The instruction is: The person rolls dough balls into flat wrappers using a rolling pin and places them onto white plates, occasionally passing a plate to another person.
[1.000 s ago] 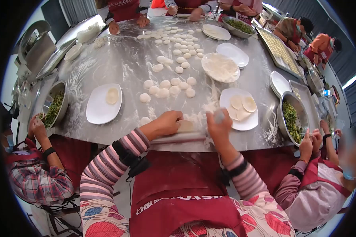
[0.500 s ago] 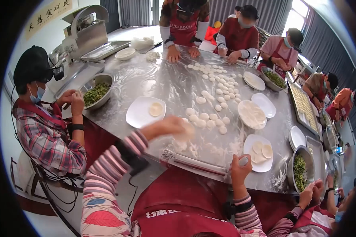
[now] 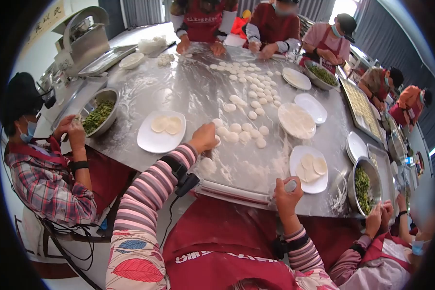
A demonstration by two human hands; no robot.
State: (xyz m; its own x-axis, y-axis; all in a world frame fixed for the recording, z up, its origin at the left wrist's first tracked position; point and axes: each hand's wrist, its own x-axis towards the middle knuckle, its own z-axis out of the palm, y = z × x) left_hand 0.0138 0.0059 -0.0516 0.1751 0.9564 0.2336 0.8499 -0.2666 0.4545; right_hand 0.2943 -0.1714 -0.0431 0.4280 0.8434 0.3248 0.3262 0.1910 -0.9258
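Note:
My left hand (image 3: 204, 137) reaches to the near left end of a cluster of white dough pieces (image 3: 235, 128); its fingers are bent round a dough piece, partly hidden. At the table's near edge, my right hand (image 3: 288, 195) is closed round the end of a light-coloured rolling pin (image 3: 290, 185). Two round wrappers (image 3: 173, 125) lie on the white plate (image 3: 147, 139) left of my left hand. Beyond my right hand, several wrappers (image 3: 308, 161) overlap on another white plate (image 3: 297, 153). Loose flour (image 3: 253, 169) is spread between my hands.
Metal bowls of green filling stand at left (image 3: 99, 113), near right (image 3: 363, 191) and far right (image 3: 321, 75). A floury plate (image 3: 297, 121) and a tray of pieces (image 3: 360, 108) lie to the right. Co-workers' hands (image 3: 74, 129) are at the left edge; others work around the table.
The round wrapper in my left hand is now on the left plate beside the first one. My left hand has moved to the dough pieces. The whole view has shifted.

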